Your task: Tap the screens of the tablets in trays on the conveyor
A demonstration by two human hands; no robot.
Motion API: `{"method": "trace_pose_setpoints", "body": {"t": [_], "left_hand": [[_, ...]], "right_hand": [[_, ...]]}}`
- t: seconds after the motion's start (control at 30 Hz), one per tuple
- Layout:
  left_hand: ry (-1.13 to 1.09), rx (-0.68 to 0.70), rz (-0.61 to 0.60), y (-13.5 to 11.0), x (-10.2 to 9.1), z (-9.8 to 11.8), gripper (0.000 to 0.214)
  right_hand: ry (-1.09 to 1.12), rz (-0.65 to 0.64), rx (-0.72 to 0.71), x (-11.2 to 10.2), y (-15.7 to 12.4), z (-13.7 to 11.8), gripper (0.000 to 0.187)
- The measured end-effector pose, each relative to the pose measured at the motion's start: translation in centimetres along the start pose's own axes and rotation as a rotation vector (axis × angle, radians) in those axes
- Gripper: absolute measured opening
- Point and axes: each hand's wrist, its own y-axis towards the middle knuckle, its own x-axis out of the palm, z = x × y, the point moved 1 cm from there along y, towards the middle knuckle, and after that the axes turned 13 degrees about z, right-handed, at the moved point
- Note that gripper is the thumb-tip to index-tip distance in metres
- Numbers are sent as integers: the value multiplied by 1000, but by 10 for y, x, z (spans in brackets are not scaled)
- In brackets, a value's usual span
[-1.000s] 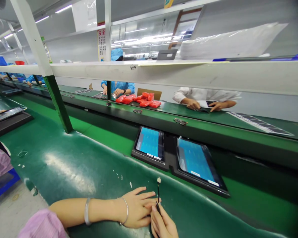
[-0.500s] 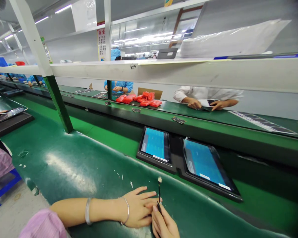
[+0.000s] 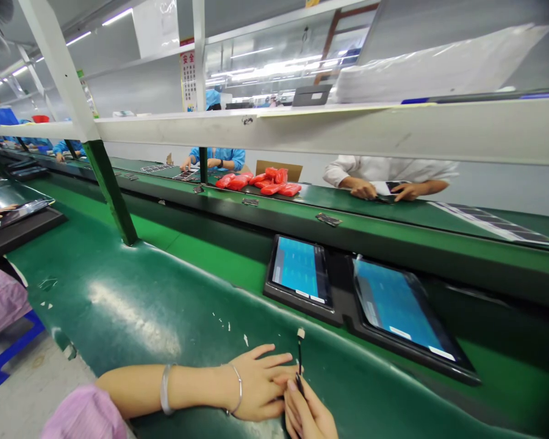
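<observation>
My left hand (image 3: pixel 258 384) lies flat on the green mat near its front edge, fingers spread, with bracelets on the wrist and forearm. My right hand (image 3: pixel 308 413) sits beside it at the bottom edge and pinches a thin black stick with a small pale tip (image 3: pixel 300 352), held upright. The left fingertips touch the right hand near the stick's lower end. Just beyond, two tablets with lit blue screens, one small (image 3: pixel 301 274) and one larger (image 3: pixel 400 305), lie in a black tray on the conveyor belt.
A green belt (image 3: pixel 174 244) runs diagonally; a green-white post (image 3: pixel 107 183) stands at left under a white shelf (image 3: pixel 348 131). Across the line, people in blue and white work near red packets (image 3: pixel 260 182). Another person's hand and a tablet (image 3: pixel 21 212) are at far left.
The two tablets have shifted to the right along the belt. My hands and the stick stay almost where they were.
</observation>
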Motion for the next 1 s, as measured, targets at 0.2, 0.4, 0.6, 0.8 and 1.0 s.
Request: {"method": "trace_pose_setpoints", "body": {"t": [0.2, 0.4, 0.6, 0.8, 1.0], "left_hand": [[6, 4, 6, 1, 0, 1, 50], [21, 11, -12, 1, -2, 1, 51], [30, 7, 9, -1, 3, 0, 50], [20, 9, 17, -1, 3, 0, 50], [33, 8, 12, 0, 1, 1, 50]], "right_hand": [[-2, -11, 7, 0, 0, -1, 59], [4, 6, 15, 0, 1, 2, 61], [-30, 0, 1, 1, -1, -3, 60], [-23, 8, 8, 2, -1, -4, 60], [-20, 20, 8, 2, -2, -6, 60]]}}
